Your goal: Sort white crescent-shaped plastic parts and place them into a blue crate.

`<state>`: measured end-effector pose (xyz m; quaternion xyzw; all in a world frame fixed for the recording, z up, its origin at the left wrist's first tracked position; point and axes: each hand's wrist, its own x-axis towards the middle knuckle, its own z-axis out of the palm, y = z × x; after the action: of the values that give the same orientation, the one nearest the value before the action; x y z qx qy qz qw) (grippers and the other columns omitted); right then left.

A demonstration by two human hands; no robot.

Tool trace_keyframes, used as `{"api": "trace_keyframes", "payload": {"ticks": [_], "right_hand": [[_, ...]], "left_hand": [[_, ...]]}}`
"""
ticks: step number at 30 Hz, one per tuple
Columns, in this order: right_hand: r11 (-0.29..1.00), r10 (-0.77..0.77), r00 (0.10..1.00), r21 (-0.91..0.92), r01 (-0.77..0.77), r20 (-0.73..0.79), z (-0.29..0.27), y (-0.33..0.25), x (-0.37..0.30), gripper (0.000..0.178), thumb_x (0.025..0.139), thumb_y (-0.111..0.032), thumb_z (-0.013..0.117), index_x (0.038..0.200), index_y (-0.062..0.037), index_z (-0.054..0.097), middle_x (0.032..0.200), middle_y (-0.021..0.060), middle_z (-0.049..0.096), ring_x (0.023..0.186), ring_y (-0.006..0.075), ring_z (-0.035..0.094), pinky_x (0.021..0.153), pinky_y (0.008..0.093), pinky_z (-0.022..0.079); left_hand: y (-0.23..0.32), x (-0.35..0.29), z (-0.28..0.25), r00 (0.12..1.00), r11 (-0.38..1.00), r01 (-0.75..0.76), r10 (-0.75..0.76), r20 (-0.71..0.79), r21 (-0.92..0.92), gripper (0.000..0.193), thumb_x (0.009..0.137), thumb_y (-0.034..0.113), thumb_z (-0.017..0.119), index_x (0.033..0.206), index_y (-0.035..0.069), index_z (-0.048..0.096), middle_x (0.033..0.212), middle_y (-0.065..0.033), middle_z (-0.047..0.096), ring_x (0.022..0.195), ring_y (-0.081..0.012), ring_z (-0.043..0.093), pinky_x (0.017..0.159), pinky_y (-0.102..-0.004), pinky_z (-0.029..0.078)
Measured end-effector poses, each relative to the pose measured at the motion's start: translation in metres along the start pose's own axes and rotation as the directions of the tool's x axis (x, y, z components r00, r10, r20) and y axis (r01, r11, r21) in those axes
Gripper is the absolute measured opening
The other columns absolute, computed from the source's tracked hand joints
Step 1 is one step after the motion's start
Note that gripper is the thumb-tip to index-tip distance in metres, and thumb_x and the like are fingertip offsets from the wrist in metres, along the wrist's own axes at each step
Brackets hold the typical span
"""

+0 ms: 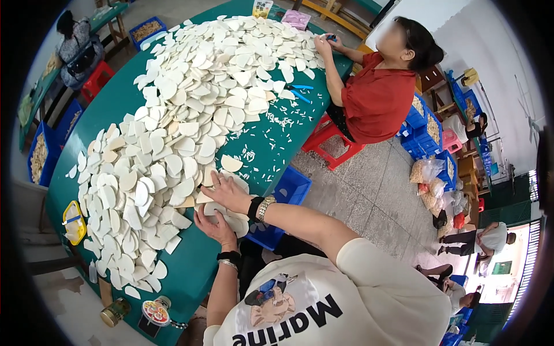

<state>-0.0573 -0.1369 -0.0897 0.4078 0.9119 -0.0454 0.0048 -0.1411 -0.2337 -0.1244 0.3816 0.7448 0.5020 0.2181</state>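
A big heap of flat, pale, half-round pieces (196,81) covers much of the green table (202,265). At the heap's near edge, my right hand (228,193) lies over several pieces with its fingers spread. A metal watch and a black band circle that wrist. Just below it, my left hand (217,228) touches pieces at the table's edge, its fingers apart and its thumb raised. Between and beside both hands lie more pale pieces (238,224), partly covered by them. What lies beneath my palms is hidden.
A blue crate (288,190) stands below the table's edge. Blue-handled pliers (300,94) lie among small white scraps (248,154). A co-worker in red (375,98) sits across on a red stool (332,144). A yellow tray (74,223), a jar (115,312) and a lidded cup (156,313) are at left.
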Motion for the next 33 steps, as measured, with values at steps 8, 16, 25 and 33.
{"api": "trace_keyframes", "payload": {"ticks": [8, 16, 25, 33], "right_hand": [[0.99, -0.002, 0.995, -0.143, -0.012, -0.097, 0.004, -0.01, -0.005, 0.059, 0.085, -0.026, 0.055, 0.141, -0.0146, 0.037, 0.137, 0.0374, 0.033, 0.117, 0.0413, 0.048, 0.083, 0.0444, 0.049], [0.993, -0.013, 0.999, -0.12, 0.018, 0.042, -0.007, -0.022, -0.001, 0.059, 0.084, -0.026, 0.056, 0.138, -0.0093, 0.039, 0.135, 0.0386, 0.034, 0.116, 0.0433, 0.049, 0.082, 0.0456, 0.051], [0.996, -0.086, 0.981, -0.02, 0.084, -0.175, -0.019, -0.004, -0.006, 0.055, 0.072, -0.012, 0.064, 0.125, -0.0067, 0.051, 0.117, 0.0249, 0.053, 0.09, 0.0321, 0.061, 0.074, 0.0382, 0.052], [0.989, 0.007, 0.971, 0.145, 0.028, -0.239, -0.033, 0.01, -0.104, 0.05, 0.072, -0.006, 0.063, 0.122, -0.0087, 0.055, 0.12, 0.0191, 0.056, 0.1, 0.0294, 0.058, 0.082, 0.0386, 0.047]], "left_hand": [[-0.004, 0.0, 0.003, 0.999, 0.999, -0.025, 0.026, -0.042, 0.025, 0.046, 0.083, 0.015, 0.06, 0.127, 0.007, 0.05, 0.139, -0.0227, 0.033, 0.128, -0.0364, 0.034, 0.103, -0.0447, 0.032], [-0.008, -0.004, -0.008, 0.998, 1.0, 0.015, -0.014, -0.057, 0.008, 0.045, 0.081, 0.015, 0.062, 0.124, 0.007, 0.052, 0.137, -0.0226, 0.035, 0.128, -0.0366, 0.035, 0.104, -0.0446, 0.031], [-0.007, -0.008, 0.022, 0.99, 0.978, -0.11, 0.092, -0.104, -0.179, 0.045, 0.077, 0.007, 0.068, 0.119, 0.002, 0.054, 0.126, -0.0202, 0.049, 0.121, -0.0359, 0.045, 0.099, -0.0412, 0.039], [0.008, -0.059, 0.032, 0.99, 0.943, -0.087, 0.118, 0.08, -0.321, 0.05, 0.072, -0.001, 0.068, 0.12, 0.003, 0.054, 0.13, -0.0175, 0.047, 0.121, -0.0301, 0.048, 0.099, -0.0354, 0.041]]}}
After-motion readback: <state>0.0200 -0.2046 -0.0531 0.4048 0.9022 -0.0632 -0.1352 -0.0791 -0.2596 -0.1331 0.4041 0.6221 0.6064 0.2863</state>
